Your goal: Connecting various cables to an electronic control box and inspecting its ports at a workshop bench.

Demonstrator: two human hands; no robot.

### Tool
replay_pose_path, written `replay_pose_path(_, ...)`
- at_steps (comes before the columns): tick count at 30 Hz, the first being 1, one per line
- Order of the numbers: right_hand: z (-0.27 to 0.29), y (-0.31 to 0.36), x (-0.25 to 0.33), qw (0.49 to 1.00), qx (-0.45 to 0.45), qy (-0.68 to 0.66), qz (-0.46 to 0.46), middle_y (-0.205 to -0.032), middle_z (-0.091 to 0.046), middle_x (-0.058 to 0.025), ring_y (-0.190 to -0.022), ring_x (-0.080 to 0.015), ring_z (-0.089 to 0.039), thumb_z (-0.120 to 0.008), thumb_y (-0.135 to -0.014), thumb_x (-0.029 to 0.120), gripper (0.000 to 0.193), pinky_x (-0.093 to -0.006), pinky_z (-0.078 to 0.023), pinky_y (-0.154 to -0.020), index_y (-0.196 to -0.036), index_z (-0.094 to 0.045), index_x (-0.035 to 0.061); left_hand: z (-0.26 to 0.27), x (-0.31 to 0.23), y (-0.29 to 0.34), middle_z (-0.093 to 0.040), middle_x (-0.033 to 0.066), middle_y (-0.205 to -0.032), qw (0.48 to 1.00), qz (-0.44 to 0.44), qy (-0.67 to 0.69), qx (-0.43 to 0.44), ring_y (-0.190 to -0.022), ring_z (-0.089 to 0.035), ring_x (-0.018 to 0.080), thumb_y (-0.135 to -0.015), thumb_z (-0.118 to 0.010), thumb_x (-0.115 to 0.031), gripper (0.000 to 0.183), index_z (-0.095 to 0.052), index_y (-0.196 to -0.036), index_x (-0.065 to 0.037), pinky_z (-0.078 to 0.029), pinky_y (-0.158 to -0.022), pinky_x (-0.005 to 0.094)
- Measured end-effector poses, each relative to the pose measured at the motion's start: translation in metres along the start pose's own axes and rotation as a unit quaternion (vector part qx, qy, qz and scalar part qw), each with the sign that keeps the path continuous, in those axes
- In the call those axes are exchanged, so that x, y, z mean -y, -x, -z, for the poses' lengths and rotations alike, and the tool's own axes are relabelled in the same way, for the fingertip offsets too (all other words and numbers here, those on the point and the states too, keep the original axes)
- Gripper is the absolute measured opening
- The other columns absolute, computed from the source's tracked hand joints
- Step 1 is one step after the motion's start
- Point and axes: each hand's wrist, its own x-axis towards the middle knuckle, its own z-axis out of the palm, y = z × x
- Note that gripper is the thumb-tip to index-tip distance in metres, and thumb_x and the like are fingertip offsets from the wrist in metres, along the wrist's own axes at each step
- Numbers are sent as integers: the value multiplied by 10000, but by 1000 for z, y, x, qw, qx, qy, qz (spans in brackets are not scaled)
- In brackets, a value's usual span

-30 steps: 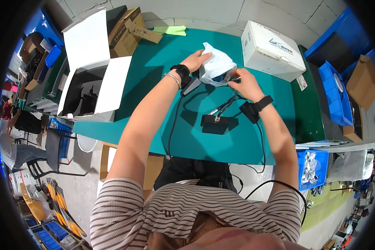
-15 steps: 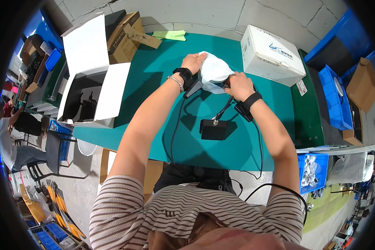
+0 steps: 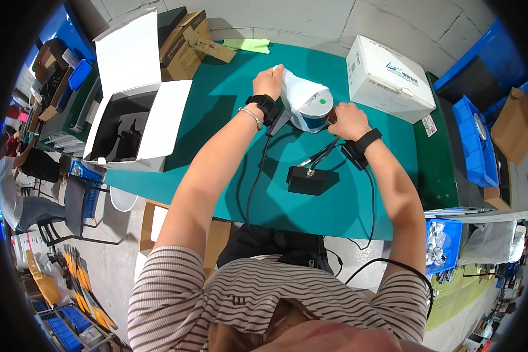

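A round device (image 3: 318,105) with a pale top and a green dot shows partly out of a white plastic bag (image 3: 296,88) on the green table. My left hand (image 3: 268,82) is closed on the bag's far left edge. At the device's right side my right hand (image 3: 349,121) has its fingers curled in; what they grip is hidden. Dark cables run from near that hand to a small black box (image 3: 307,180) lying nearer to me. Both wrists wear black bands, each with a small dark unit and a cable.
An open white box (image 3: 169,126) with a dark lining stands on the left, a brown carton (image 3: 185,47) behind it. A closed white box (image 3: 387,82) sits at the back right. Green cloth (image 3: 246,45) lies by the wall. Blue bins (image 3: 474,141) stand beyond the table's right side.
The bag has come back toward the left, baring the device's round top and green dot. My right hand has moved slightly away from the bag, to the right.
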Motion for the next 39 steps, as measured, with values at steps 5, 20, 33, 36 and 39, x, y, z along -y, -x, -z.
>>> replay_pose_path(5,6,2,2,999,-38,-22,17,-996,-684,-113,-1002,-324,-623,-696,-685,193,211,-436,-547,-820,-858,-729,77,10,1,2,-691,231,-941,998,6,28,-58,-921,-651,393,-979,-483,-503,531,-694,-1003,-16,-493,-812,418)
replay_pose_path(20,-7,2,-3,999,-41,6,22,-859,-706,-149,-908,-339,-637,-735,-641,186,199,-458,-535,-750,-763,-716,29,69,31,-35,-680,100,-797,944,30,174,-278,-733,-618,205,-990,-520,-409,483,-677,-935,44,-486,-708,359)
replay_pose_path(33,0,21,-22,980,-97,-167,40,-1154,-608,-150,-1123,-352,-567,-726,-731,190,403,-460,-481,-916,-1112,-645,86,83,40,-72,-628,92,-1065,838,21,521,-161,-918,-636,232,-994,-516,-212,213,-548,-1134,-56,-521,-778,332)
replay_pose_path(36,14,49,-22,955,-194,-209,82,-1146,-606,-139,-1108,-345,-562,-676,-786,110,337,-429,-467,-938,-1117,-625,78,77,50,-71,-633,97,-972,777,53,612,-137,-772,-636,239,-980,-527,-167,165,-562,-1087,-46,-531,-730,335)
replay_pose_path(39,26,78,-13,925,-260,-262,94,-1145,-601,-132,-1092,-326,-568,-649,-810,58,303,-411,-465,-933,-1110,-612,63,74,72,-61,-618,98,-945,743,-7,661,-107,-844,-639,272,-959,-554,-138,146,-549,-1084,-61,-537,-804,393)
